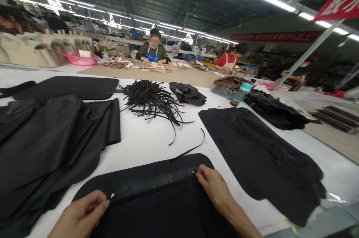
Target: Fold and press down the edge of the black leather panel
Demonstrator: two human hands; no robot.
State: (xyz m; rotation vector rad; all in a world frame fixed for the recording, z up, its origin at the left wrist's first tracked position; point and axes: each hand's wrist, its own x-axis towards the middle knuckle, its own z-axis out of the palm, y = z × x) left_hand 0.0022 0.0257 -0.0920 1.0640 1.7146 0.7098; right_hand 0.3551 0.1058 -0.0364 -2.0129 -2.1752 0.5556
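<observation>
In front of me lies a black panel (140, 178) of leather-like material with rounded corners. A second black sheet (157, 211) lies over its near part, its edge running across just below a shinier strip. My left hand (82, 213) pinches the sheet's edge at the left, thumb against forefinger, beside a small white spot. At the right end, my right hand (214, 187) pinches the same edge near another white spot. The lower part of the sheet runs out of view. A thin black strip (190, 150) touches the panel's far edge.
Draped black sheets (56, 129) lie at left, and stacked black pieces (260, 152) at right. Beyond are a heap of black strips (153, 99), a folded black bundle (187, 94) and a bottle (241, 94) with a turquoise lid. Co-workers sit across the table (134, 133).
</observation>
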